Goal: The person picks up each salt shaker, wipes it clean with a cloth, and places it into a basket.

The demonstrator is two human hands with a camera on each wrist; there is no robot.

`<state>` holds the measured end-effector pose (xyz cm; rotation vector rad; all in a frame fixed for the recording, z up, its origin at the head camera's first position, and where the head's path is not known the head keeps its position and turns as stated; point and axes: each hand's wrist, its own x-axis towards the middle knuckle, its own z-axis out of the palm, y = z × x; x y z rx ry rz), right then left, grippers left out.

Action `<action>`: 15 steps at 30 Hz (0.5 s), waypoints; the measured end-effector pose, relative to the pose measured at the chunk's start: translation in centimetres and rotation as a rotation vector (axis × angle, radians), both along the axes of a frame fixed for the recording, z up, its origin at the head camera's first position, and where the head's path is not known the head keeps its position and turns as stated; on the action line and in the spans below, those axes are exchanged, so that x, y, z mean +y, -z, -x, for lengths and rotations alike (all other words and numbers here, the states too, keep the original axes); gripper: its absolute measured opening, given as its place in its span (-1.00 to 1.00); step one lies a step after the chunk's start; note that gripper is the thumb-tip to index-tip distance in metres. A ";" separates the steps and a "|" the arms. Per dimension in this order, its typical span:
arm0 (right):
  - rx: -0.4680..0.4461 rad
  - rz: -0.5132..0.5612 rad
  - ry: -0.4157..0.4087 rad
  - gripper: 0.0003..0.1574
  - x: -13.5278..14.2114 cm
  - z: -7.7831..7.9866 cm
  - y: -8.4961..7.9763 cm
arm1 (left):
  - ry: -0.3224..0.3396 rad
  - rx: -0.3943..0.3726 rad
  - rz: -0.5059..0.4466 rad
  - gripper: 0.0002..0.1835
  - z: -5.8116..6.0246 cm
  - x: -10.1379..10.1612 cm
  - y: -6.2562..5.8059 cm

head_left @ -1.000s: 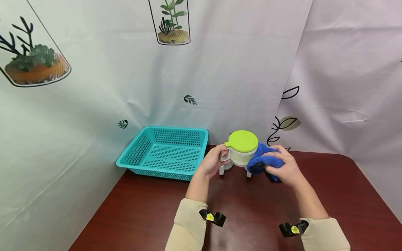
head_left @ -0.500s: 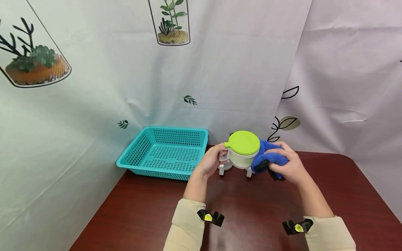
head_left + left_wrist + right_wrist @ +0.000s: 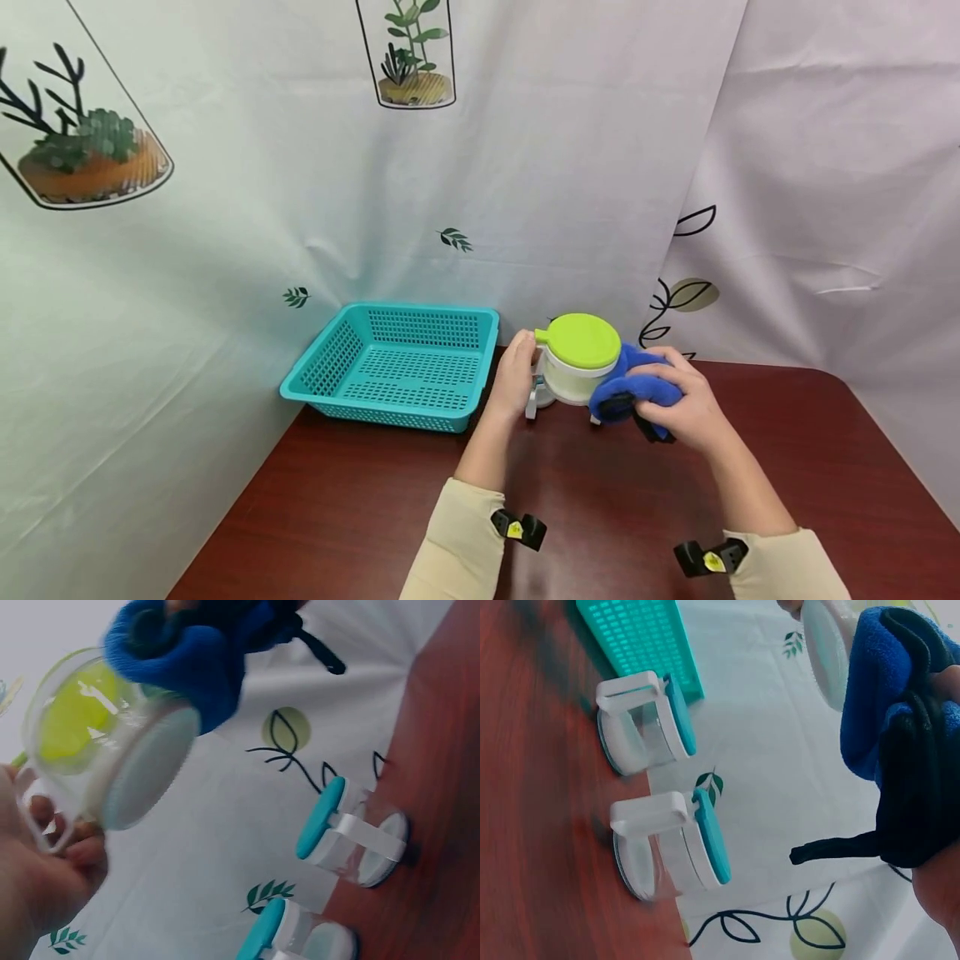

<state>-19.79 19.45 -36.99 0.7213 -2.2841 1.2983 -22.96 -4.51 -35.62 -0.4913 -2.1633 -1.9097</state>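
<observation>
A seasoning jar (image 3: 581, 343) with a lime-green lid, clear body and white base is held up off the table. My left hand (image 3: 513, 375) grips its white handle; in the left wrist view the fingers (image 3: 84, 847) curl about that handle. My right hand (image 3: 686, 404) holds a bunched blue cloth (image 3: 637, 392) with black edging against the jar's right side. A black strap end (image 3: 836, 846) dangles from the cloth in the right wrist view. Part of the jar's wall is hidden behind the cloth.
Two similar jars with teal lids, one nearer the basket (image 3: 679, 716) and another beside it (image 3: 712, 836), stand on the dark red table (image 3: 600, 508) behind the held jar. A turquoise basket (image 3: 408, 412) sits at the back left. A printed curtain (image 3: 570, 167) hangs behind.
My left hand has turned on the handle, its fingers now higher and more upright. The right hand with the cloth shifted right, then back left along the jar. The jar stays nearly in place.
</observation>
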 end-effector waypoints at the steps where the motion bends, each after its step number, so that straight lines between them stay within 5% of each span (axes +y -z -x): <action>1: 0.010 0.004 -0.004 -0.61 -0.1 -0.1 0.0 | -0.048 0.025 0.004 -0.65 0.0 0.1 0.1; 3: 0.036 0.016 -0.021 -0.58 -0.4 -0.2 0.1 | -0.122 0.067 0.000 -0.62 0.2 0.3 0.4; 7: 0.083 0.025 -0.041 -0.54 -0.7 -0.3 0.0 | -0.161 0.099 -0.024 -0.61 0.2 0.2 0.6; 15: 0.113 -0.003 -0.003 -0.57 -1.5 -1.3 -1.0 | -0.035 0.055 0.007 -0.65 -1.8 0.2 -2.2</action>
